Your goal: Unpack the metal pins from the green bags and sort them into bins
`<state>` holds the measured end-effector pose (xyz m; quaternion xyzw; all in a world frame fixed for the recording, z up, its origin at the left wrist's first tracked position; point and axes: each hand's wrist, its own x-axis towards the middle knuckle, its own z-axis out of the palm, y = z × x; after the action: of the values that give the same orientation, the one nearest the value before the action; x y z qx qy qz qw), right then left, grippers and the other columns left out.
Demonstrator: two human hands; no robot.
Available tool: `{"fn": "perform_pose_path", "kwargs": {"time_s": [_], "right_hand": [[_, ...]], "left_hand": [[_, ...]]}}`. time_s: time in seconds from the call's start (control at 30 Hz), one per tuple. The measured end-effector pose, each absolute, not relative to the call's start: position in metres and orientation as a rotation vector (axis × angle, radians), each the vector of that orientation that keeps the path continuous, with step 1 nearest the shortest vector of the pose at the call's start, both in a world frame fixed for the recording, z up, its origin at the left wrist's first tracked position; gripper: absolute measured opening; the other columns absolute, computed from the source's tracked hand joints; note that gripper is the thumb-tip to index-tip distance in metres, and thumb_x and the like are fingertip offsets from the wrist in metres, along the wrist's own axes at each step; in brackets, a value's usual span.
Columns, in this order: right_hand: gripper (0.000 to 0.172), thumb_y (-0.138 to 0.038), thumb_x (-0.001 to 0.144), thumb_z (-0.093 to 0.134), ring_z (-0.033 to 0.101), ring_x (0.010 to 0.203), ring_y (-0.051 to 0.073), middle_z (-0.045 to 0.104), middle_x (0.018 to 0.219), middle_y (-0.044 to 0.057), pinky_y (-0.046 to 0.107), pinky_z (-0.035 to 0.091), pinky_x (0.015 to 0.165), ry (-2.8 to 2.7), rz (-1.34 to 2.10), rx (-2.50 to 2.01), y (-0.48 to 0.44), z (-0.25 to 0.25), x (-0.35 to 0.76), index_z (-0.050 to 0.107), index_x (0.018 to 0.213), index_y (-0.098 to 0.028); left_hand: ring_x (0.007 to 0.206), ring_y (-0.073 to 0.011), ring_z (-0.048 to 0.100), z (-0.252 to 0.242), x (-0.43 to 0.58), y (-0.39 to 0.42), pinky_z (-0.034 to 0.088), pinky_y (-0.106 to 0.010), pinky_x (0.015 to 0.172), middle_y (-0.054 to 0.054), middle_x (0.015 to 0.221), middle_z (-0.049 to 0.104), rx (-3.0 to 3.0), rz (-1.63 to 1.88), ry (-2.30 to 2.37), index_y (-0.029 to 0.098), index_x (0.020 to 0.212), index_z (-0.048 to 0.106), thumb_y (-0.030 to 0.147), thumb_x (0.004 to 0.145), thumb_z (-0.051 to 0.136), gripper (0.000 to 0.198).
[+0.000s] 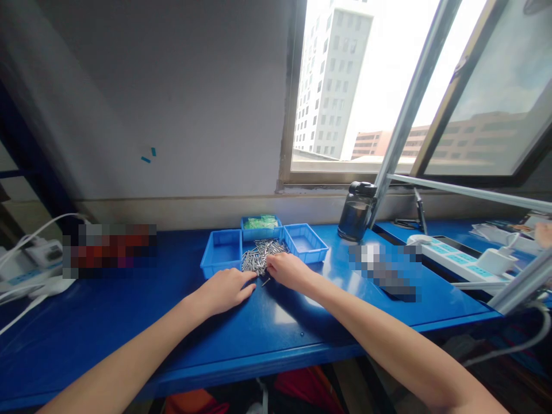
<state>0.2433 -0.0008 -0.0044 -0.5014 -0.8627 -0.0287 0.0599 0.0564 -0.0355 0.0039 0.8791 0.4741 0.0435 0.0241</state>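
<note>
A heap of small silvery screws lies on the blue table between three blue plastic bins. My left hand rests at the heap's near left edge, fingers stretched and thumb apart, holding nothing visible. At the right side of the heap, my right hand has its fingers curled down into the screws; whatever is between the fingertips is hidden. One loose screw lies between the two hands. The left bin and the right bin flank the heap, and the back bin contains green-and-white packets.
A dark bottle stands by the window at right, near a metal frame post. Blurred-out items lie on the table at both sides. Power strips and cables sit at far right and far left. Part of another person's hand shows at the right edge.
</note>
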Motion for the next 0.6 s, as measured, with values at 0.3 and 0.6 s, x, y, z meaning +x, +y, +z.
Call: {"fn": "perform_pose_path", "kwargs": {"time_s": [0.3, 0.6], "right_hand": [[0.015, -0.021, 0.08, 0.051, 0.057, 0.061, 0.011, 0.065, 0.072, 0.003, 0.018, 0.038, 0.056, -2.719, 0.25, -1.049, 0.003, 0.009, 0.258, 0.062, 0.09, -0.017], [0.022, -0.032, 0.076, 0.059, 0.053, 0.057, 0.009, 0.064, 0.073, 0.001, 0.018, 0.035, 0.054, -2.809, 0.378, -1.02, -0.001, 0.012, 0.259, 0.064, 0.092, -0.018]], "left_hand": [[0.072, -0.028, 0.065, 0.006, 0.062, -0.042, 0.047, -0.033, 0.061, -0.01, 0.074, 0.065, 2.682, 0.054, 1.756, 0.018, 0.086, 0.059, 0.034, 0.086, 0.036, 0.028], [0.078, -0.0304, 0.065, 0.005, 0.066, -0.044, 0.049, -0.037, 0.065, -0.015, 0.081, 0.067, 2.612, 0.044, 1.992, 0.015, 0.088, 0.063, 0.035, 0.087, 0.037, 0.032]]}}
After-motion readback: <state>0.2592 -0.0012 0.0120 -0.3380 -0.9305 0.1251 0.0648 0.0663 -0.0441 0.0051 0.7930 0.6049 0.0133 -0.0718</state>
